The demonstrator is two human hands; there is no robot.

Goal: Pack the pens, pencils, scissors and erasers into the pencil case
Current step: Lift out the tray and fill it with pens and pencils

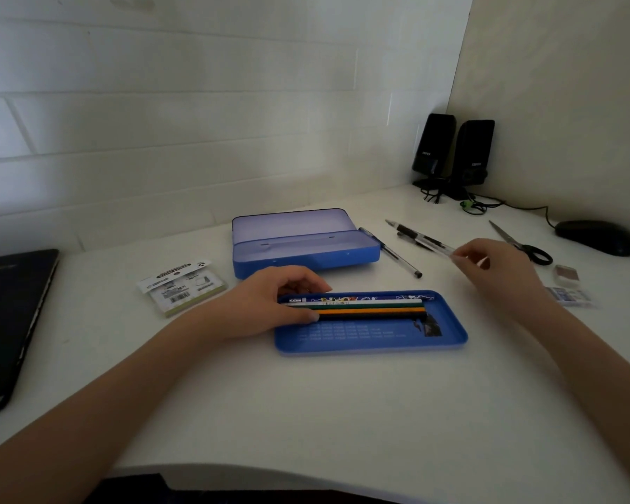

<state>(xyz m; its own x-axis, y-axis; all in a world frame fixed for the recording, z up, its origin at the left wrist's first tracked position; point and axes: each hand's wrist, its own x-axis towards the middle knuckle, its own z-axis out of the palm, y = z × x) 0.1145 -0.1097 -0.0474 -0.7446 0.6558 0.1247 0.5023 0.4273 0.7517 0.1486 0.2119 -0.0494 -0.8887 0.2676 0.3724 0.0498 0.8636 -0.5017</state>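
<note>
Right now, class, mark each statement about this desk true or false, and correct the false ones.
1. The right hand pinches a clear pen. True.
2. The scissors lie inside the blue tray. False: they lie on the desk, right of the hand.
3. The left hand holds pencils in the tray. True.
4. The blue case is closed. False: it lies open.
5. A computer mouse sits left of the case. False: it sits far right.
</note>
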